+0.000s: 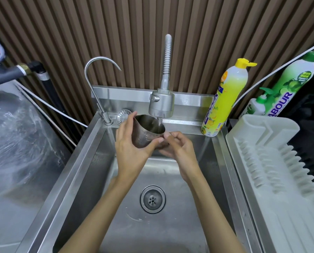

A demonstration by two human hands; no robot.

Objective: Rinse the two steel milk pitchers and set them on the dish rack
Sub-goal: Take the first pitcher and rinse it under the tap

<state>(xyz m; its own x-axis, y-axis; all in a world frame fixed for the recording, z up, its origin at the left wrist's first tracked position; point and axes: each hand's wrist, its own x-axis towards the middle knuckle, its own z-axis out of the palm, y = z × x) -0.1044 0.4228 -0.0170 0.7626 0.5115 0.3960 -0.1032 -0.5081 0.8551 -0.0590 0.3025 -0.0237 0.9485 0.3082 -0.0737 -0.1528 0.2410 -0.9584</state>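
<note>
A steel milk pitcher [146, 131] is held over the sink [90, 161], tilted with its mouth up under the spray faucet head [161, 105]. A thin stream of water runs from the faucet into the pitcher's rim. My left hand [131, 150] wraps around the pitcher's body from the left. My right hand [180, 147] grips the pitcher at its right side, near the handle. Only one pitcher is in view. The white plastic dish rack [273, 161] stands to the right of the sink with nothing on it.
A yellow dish soap bottle [223, 101] stands on the sink's back right corner, with a green one [287, 88] and a small pump bottle [258, 105] behind the rack. A thin gooseneck tap [97, 77] and a loose strainer [123, 115] sit back left. The drain [152, 199] is centred.
</note>
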